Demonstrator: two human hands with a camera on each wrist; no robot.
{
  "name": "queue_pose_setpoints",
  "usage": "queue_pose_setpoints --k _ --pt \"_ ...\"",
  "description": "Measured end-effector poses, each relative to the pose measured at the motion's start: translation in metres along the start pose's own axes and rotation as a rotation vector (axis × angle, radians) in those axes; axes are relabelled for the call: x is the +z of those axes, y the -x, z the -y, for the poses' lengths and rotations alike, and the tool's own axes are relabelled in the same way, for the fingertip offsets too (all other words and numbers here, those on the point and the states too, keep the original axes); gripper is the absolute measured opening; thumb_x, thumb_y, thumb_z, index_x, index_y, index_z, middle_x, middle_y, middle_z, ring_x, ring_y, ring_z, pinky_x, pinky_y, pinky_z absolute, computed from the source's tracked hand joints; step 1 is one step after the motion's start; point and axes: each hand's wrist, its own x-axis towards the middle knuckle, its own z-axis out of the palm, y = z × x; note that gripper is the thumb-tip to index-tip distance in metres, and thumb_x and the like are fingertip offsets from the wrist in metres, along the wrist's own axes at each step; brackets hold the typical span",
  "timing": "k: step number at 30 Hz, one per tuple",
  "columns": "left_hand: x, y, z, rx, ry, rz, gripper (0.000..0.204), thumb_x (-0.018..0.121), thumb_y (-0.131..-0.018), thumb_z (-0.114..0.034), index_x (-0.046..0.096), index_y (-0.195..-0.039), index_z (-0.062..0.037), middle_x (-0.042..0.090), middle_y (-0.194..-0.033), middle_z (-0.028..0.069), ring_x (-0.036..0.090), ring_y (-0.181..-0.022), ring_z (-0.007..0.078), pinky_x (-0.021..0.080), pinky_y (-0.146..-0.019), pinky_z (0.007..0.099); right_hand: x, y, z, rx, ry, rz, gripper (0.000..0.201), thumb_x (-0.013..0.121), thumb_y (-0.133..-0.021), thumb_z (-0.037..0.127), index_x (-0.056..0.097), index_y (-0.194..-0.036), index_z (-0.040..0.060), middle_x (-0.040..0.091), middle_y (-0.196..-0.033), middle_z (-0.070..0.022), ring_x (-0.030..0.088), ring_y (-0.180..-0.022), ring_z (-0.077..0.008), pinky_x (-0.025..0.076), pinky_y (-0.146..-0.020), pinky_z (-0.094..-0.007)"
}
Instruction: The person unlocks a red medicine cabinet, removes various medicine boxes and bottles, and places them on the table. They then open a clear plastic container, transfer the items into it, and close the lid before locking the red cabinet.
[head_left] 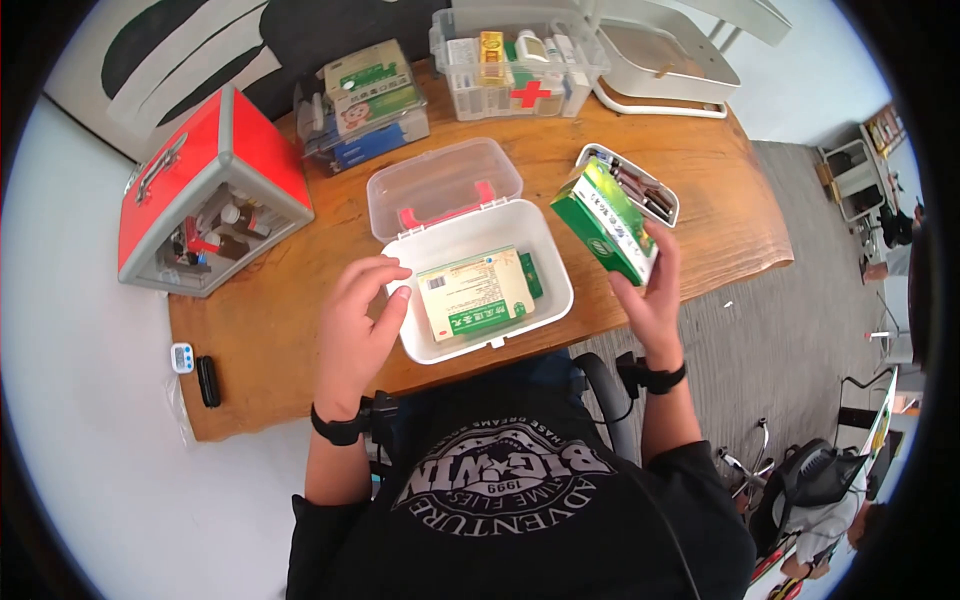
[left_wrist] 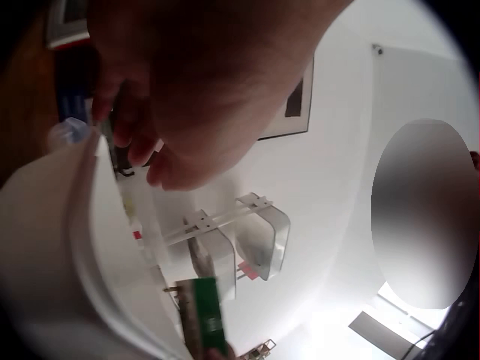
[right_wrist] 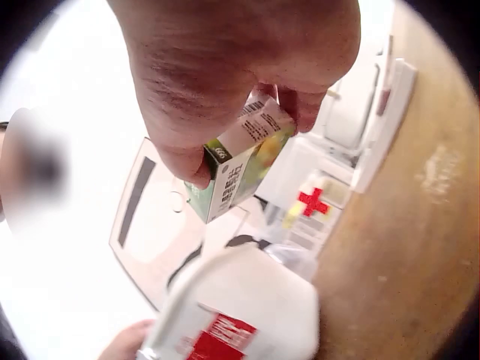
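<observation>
My right hand [head_left: 655, 305] grips a green-and-white medicine box [head_left: 605, 225] by its near end, thumb on one side and fingers on the other. The box is tilted in the air right of a white plastic bin [head_left: 558, 245], whose clear lid [head_left: 445, 185] lies folded back. Inside the bin lie a cream-and-green medicine box [head_left: 475, 290] and, partly beneath it, a darker green box [head_left: 531, 275]. My left hand [head_left: 360, 315] hovers at the bin's left rim, fingers loosely bent around nothing. The right wrist view shows the medicine box [right_wrist: 247, 154] pinched at its end.
A narrow white tray [head_left: 675, 210] of small dark items sits behind the held box. At the back stand a clear first-aid bin [head_left: 470, 95] and a clear container of boxes [head_left: 365, 150]. A red case [head_left: 245, 150] occupies the left, with a small timer [head_left: 181, 358] nearer me.
</observation>
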Motion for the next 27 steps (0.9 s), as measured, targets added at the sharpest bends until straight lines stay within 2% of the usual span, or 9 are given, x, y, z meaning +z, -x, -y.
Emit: queue_pose_setpoints --k 3,6,10,11,13,17,19,25,27 --pt "0.008 0.013 0.014 0.01 -0.014 -0.097 0.035 0.077 -0.09 -0.01 0.07 -0.124 -0.0032 0.062 -0.135 0.0168 0.063 -0.124 0.0335 0.051 -0.106 0.0416 0.002 -0.031 0.055 -0.192 -0.004 0.282 0.067 0.08 -0.084 0.017 0.052 -0.142 -0.0001 0.049 -0.147 -0.0169 0.051 -0.137 -0.0296 0.044 -0.114 -0.0447" --pt "0.018 0.012 0.013 -0.039 0.024 -0.124 0.047 0.078 -0.088 -0.009 0.065 -0.133 -0.0034 0.05 -0.151 0.0183 0.055 -0.135 0.0351 0.047 -0.113 0.0429 0.029 -0.067 0.106 -0.332 0.271 0.635 0.058 0.08 -0.086 0.022 0.058 -0.134 0.0001 0.06 -0.134 -0.0193 0.059 -0.126 -0.0386 0.048 -0.108 -0.0451" --pt "0.027 0.011 0.018 0.006 0.047 -0.063 0.057 0.078 -0.088 -0.01 0.059 -0.142 -0.0045 0.042 -0.159 0.0181 0.049 -0.142 0.0359 0.043 -0.117 0.0439 0.082 -0.073 0.094 -0.383 0.416 0.851 0.05 0.078 -0.091 0.028 0.06 -0.13 0.0044 0.059 -0.136 -0.0194 0.06 -0.127 -0.0391 0.053 -0.102 -0.0423" --pt "0.027 0.012 0.022 0.007 0.047 -0.065 0.057 0.078 -0.088 -0.01 0.059 -0.142 -0.0045 0.042 -0.159 0.0181 0.049 -0.142 0.0359 0.043 -0.117 0.0439 0.089 -0.073 0.089 -0.386 0.416 0.851 0.05 0.078 -0.091 0.028 0.06 -0.13 0.0044 0.059 -0.136 -0.0194 0.06 -0.127 -0.0391 0.053 -0.102 -0.0423" --pt "0.025 0.012 0.027 0.049 0.056 0.014 0.055 0.078 -0.09 -0.011 0.057 -0.141 -0.0038 0.045 -0.153 0.0206 0.054 -0.136 0.0399 0.045 -0.115 0.0461 0.099 -0.074 0.085 -0.699 0.819 0.72 0.046 0.079 -0.09 0.032 0.062 -0.126 0.0069 0.062 -0.119 -0.015 0.067 -0.108 -0.0327 0.058 -0.091 -0.0423" --pt "0.022 0.012 0.02 -0.03 0.015 0.031 0.051 0.077 -0.093 -0.015 0.059 -0.138 -0.0027 0.05 -0.146 0.0196 0.056 -0.132 0.0398 0.047 -0.111 0.0453 0.107 -0.076 0.09 -0.624 0.845 0.754 0.043 0.078 -0.09 0.033 0.064 -0.122 0.0084 0.063 -0.112 -0.0117 0.068 -0.102 -0.0303 0.059 -0.086 -0.041" --pt "0.023 0.013 0.018 -0.147 0.079 0.027 0.046 0.077 -0.094 -0.021 0.062 -0.134 -0.0017 0.054 -0.14 0.0187 0.057 -0.128 0.0398 0.048 -0.107 0.045 0.11 -0.072 0.099 -0.369 0.801 0.841 0.042 0.076 -0.092 0.031 0.065 -0.126 0.0094 0.064 -0.122 -0.0108 0.067 -0.107 -0.0343 0.057 -0.091 -0.044" --pt "0.016 0.017 0.025 -0.074 0.014 0.067 0.042 0.078 -0.095 -0.024 0.066 -0.129 -0.003 0.049 -0.149 0.0207 0.054 -0.135 0.0375 0.047 -0.109 0.0431 0.092 -0.066 0.091 -0.478 0.669 1.071 0.043 0.077 -0.092 0.033 0.065 -0.124 0.008 0.064 -0.124 -0.0123 0.066 -0.113 -0.0342 0.056 -0.095 -0.0445" --pt "0.021 0.02 0.023 -0.019 -0.081 -0.01 0.041 0.078 -0.095 -0.023 0.067 -0.129 -0.0032 0.051 -0.149 0.021 0.055 -0.134 0.0375 0.047 -0.109 0.0433 0.098 -0.06 0.091 -0.532 0.671 0.924 0.042 0.079 -0.09 0.032 0.066 -0.121 0.008 0.064 -0.122 -0.0132 0.067 -0.111 -0.0335 0.057 -0.093 -0.0448"
